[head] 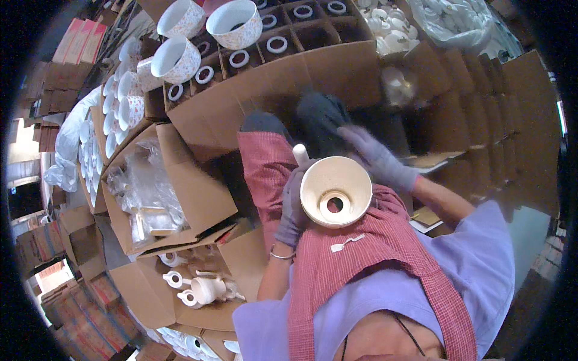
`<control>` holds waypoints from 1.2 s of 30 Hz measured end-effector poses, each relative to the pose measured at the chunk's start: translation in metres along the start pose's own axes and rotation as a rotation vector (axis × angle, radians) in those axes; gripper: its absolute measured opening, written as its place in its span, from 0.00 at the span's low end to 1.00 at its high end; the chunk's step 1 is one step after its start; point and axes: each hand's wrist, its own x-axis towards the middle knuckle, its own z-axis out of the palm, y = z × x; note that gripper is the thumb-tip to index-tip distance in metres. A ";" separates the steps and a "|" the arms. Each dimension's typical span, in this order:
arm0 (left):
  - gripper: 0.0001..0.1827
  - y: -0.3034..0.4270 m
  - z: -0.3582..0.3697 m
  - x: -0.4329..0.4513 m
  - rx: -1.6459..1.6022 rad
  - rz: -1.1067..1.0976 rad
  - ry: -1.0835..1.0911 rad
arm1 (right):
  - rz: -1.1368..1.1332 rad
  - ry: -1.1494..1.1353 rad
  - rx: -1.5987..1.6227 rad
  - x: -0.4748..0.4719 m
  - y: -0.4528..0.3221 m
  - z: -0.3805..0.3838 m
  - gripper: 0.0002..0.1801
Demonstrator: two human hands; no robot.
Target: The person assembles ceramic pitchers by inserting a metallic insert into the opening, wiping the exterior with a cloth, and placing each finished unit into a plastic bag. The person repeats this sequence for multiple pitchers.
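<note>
My left hand [293,203], in a grey glove, grips a cream plastic funnel-shaped part [336,192] by its left side, over the lap. That part is round and wide-mouthed, with a hole in its base; a white handle-like piece [300,155] sticks up at its upper left. My right hand [377,158], also gloved and somewhat blurred, is just right of and above the rim, fingers spread, with nothing seen in it. Patterned white cylindrical shells [235,27] stand on a divided cardboard box [280,76], whose compartments hold white rings [277,44].
At left an open carton [180,180] holds clear plastic bags. Below it, another carton [144,289] holds cream spouted plastic parts [207,290]. Patterned shells fill boxes at far left. A plastic bag of white parts [456,22] lies upper right, above cardboard flaps [478,108].
</note>
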 end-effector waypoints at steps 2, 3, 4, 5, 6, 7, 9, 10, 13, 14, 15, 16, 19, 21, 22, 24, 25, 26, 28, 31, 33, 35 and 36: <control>0.19 -0.026 0.012 -0.005 -0.126 -0.116 0.050 | -0.354 0.031 -0.188 0.019 -0.017 -0.029 0.25; 0.19 -0.031 0.016 -0.003 -0.165 -0.201 0.047 | -0.380 -0.199 0.094 0.023 -0.028 -0.036 0.23; 0.19 -0.026 0.013 0.001 -0.138 -0.217 0.026 | -0.429 -0.341 0.102 0.015 -0.030 -0.026 0.21; 0.19 -0.021 0.010 0.005 -0.111 -0.234 0.005 | -0.476 -0.483 0.110 0.009 -0.030 -0.017 0.19; 0.19 -0.014 0.004 0.012 -0.080 -0.247 -0.013 | -0.360 -0.613 0.118 0.013 -0.027 -0.021 0.18; 0.23 -0.019 0.004 0.014 -0.344 -0.330 0.033 | -0.241 -0.740 0.125 0.015 -0.021 -0.028 0.17; 0.30 -0.021 -0.002 0.015 -0.711 -0.405 0.127 | 0.001 -0.774 0.134 0.041 -0.040 -0.052 0.15; 0.36 -0.013 -0.013 0.018 -0.808 -0.399 0.129 | 0.182 -0.641 0.254 0.051 -0.044 -0.060 0.15; 0.71 -0.017 -0.027 0.011 -0.176 -0.049 0.133 | 0.521 -0.281 0.592 0.089 -0.067 -0.073 0.17; 0.70 -0.029 -0.027 0.010 -0.252 -0.231 0.158 | 0.522 -0.262 0.674 0.101 -0.074 -0.068 0.17; 0.68 -0.029 -0.036 0.019 -0.255 -0.282 0.200 | 0.514 -0.243 0.755 0.115 -0.079 -0.065 0.17; 0.66 -0.022 -0.047 0.033 -0.258 -0.333 0.241 | 0.193 -0.218 0.624 0.132 -0.077 -0.067 0.17; 0.46 -0.059 -0.069 0.024 -0.709 -0.414 0.638 | -0.264 -0.284 -0.017 0.211 -0.063 -0.077 0.15; 0.41 -0.156 -0.077 -0.043 -0.381 -0.283 0.640 | -0.062 0.085 0.051 0.284 -0.013 -0.039 0.16; 0.42 -0.124 -0.085 -0.009 -0.440 -0.332 0.798 | -0.233 0.093 -0.303 0.306 0.043 -0.029 0.18; 0.44 -0.060 -0.094 0.052 -0.377 -0.364 0.979 | -0.225 0.147 -0.416 0.326 0.138 0.010 0.23; 0.45 -0.048 -0.099 0.062 -0.201 -0.353 0.985 | -0.171 0.072 -0.390 0.331 0.156 0.020 0.22; 0.46 -0.033 -0.100 0.071 0.005 -0.338 0.963 | -0.111 0.003 -0.373 0.333 0.174 0.026 0.21; 0.54 -0.031 -0.108 0.058 0.670 -0.320 0.828 | -0.035 -0.040 -0.399 0.341 0.150 0.033 0.22; 0.55 -0.034 -0.103 0.053 0.641 -0.213 0.889 | -0.176 0.119 -0.326 0.341 0.118 -0.005 0.26; 0.55 -0.055 -0.100 0.048 0.390 -0.157 0.944 | -0.166 0.124 -0.453 0.341 0.089 -0.049 0.25; 0.52 -0.097 -0.107 0.026 0.501 -0.165 0.943 | -0.386 0.039 -0.474 0.328 0.030 -0.103 0.23; 0.50 -0.090 -0.114 0.032 0.774 -0.191 0.900 | -0.432 0.002 -0.461 0.316 0.002 -0.125 0.23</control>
